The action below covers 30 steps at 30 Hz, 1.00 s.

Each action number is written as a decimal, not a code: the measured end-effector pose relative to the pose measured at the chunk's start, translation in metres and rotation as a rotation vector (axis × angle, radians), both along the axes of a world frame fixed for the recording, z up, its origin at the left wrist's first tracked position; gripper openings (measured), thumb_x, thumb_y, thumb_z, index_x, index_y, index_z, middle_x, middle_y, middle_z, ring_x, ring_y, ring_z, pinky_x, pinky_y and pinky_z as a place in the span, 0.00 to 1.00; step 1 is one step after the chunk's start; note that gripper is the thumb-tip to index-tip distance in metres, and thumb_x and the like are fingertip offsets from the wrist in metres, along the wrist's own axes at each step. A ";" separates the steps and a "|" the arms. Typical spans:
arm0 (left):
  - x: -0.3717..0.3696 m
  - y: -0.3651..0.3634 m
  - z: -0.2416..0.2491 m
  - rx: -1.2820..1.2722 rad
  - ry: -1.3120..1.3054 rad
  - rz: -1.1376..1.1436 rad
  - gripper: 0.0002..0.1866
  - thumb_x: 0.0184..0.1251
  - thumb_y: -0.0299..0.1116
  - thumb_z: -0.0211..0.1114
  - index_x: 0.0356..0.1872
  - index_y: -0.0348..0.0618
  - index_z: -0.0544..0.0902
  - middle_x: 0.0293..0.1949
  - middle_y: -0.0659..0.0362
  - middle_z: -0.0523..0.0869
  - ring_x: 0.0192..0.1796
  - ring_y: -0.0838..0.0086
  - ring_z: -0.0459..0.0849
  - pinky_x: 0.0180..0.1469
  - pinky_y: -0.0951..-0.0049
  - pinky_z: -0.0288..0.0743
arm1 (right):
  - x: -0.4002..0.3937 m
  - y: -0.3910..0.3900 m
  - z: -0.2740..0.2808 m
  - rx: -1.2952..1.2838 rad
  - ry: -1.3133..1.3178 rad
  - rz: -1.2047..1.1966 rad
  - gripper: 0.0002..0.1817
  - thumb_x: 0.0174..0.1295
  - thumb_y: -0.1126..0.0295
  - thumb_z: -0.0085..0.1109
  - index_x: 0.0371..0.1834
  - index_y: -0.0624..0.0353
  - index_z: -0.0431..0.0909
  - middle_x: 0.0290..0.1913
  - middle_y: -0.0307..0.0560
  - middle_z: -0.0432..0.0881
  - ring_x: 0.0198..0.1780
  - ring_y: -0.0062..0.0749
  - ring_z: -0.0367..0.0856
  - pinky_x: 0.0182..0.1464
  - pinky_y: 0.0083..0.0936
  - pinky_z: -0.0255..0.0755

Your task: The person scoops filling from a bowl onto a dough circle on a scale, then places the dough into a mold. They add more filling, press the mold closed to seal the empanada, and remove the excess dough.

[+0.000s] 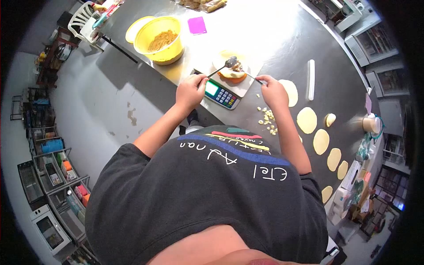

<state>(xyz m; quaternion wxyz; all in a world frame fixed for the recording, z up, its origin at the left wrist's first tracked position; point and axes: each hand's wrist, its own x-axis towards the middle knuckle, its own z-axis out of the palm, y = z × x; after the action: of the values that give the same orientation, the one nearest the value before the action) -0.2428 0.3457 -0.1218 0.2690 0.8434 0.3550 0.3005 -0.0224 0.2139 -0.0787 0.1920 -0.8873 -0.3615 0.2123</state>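
On my feed: yellow tub (172, 52), far left; dark spoon (231, 62); green scale display (212, 89); pale-yellow dough discs (307, 120), right; near, black shirt (194, 190), striped blue, yellow, red.

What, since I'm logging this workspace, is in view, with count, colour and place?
Table: 1, grey, upper centre to right
Tub: 1, yellow, upper left; brown filling inside
Packs: uncountable, brownish, top
Card: 1, magenta, right of tub
Scale: 1, pale top, dark keypad, near hands
Food: 1 portion, cream, brown, orange, on scale
Dough rounds: at least 6, pale yellow, right
Dough scraps: many, pale yellow, by right forearm
Rod: 1, white, right
Chair: 1, white, upper left
Shelf clutter: uncountable, mixed, both sides
Shirt: 1, black, below
Left hand: 1, bare, gripping dark-headed utensil
Right hand: 1, bare, gripping thin utensil
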 end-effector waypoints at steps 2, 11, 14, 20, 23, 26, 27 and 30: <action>0.004 -0.005 0.001 -0.003 0.019 0.003 0.08 0.60 0.33 0.59 0.34 0.40 0.81 0.30 0.51 0.82 0.34 0.59 0.80 0.36 0.67 0.72 | 0.000 0.000 0.004 -0.025 0.030 0.021 0.17 0.54 0.68 0.47 0.45 0.38 0.81 0.33 0.49 0.82 0.37 0.41 0.81 0.37 0.36 0.72; 0.012 -0.013 -0.005 0.043 0.134 0.043 0.08 0.61 0.35 0.58 0.35 0.44 0.82 0.32 0.55 0.82 0.35 0.60 0.81 0.36 0.66 0.74 | 0.000 0.003 0.011 -0.051 -0.031 0.080 0.17 0.56 0.68 0.45 0.44 0.38 0.81 0.39 0.50 0.82 0.41 0.43 0.81 0.40 0.37 0.73; 0.015 -0.007 -0.010 0.082 0.177 0.047 0.09 0.61 0.37 0.56 0.34 0.46 0.82 0.33 0.57 0.83 0.35 0.60 0.82 0.35 0.63 0.75 | 0.001 0.005 0.012 -0.072 -0.049 0.099 0.17 0.57 0.68 0.44 0.44 0.38 0.81 0.39 0.50 0.83 0.41 0.43 0.81 0.40 0.37 0.73; 0.018 0.005 -0.018 0.231 0.220 0.038 0.08 0.61 0.37 0.57 0.33 0.49 0.82 0.32 0.60 0.83 0.32 0.62 0.82 0.33 0.64 0.77 | 0.006 0.005 0.021 -0.106 -0.083 0.107 0.18 0.57 0.69 0.43 0.44 0.37 0.82 0.38 0.50 0.83 0.40 0.42 0.81 0.40 0.36 0.73; 0.019 0.008 -0.018 0.319 0.201 0.040 0.07 0.61 0.37 0.57 0.32 0.49 0.82 0.32 0.60 0.83 0.31 0.63 0.83 0.31 0.64 0.77 | 0.016 0.003 0.019 -0.135 -0.064 0.072 0.18 0.56 0.69 0.43 0.44 0.37 0.82 0.37 0.50 0.83 0.40 0.41 0.81 0.40 0.36 0.73; 0.018 0.011 -0.017 0.331 0.218 0.048 0.07 0.61 0.36 0.58 0.32 0.48 0.82 0.30 0.59 0.83 0.31 0.63 0.83 0.31 0.67 0.76 | 0.023 -0.003 0.026 -0.113 -0.103 0.044 0.18 0.56 0.68 0.44 0.43 0.38 0.82 0.36 0.50 0.83 0.39 0.41 0.81 0.39 0.36 0.73; 0.017 0.012 -0.017 0.342 0.201 0.030 0.07 0.61 0.36 0.58 0.32 0.48 0.82 0.30 0.59 0.83 0.30 0.63 0.83 0.31 0.67 0.76 | 0.025 -0.005 0.029 -0.087 -0.129 0.033 0.17 0.56 0.68 0.44 0.43 0.38 0.82 0.35 0.50 0.83 0.39 0.41 0.82 0.38 0.35 0.72; 0.018 0.013 -0.018 0.351 0.185 0.002 0.07 0.61 0.36 0.58 0.32 0.49 0.82 0.30 0.59 0.84 0.29 0.63 0.83 0.30 0.66 0.76 | 0.031 -0.008 0.024 -0.036 -0.150 0.043 0.17 0.55 0.68 0.46 0.43 0.39 0.82 0.35 0.50 0.83 0.39 0.41 0.81 0.37 0.35 0.72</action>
<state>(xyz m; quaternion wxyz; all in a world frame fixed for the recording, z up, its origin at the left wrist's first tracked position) -0.2250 0.3589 -0.1393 0.0837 0.9011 0.3212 0.2790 0.0085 0.2064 -0.0543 0.1438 -0.8960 -0.3901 0.1559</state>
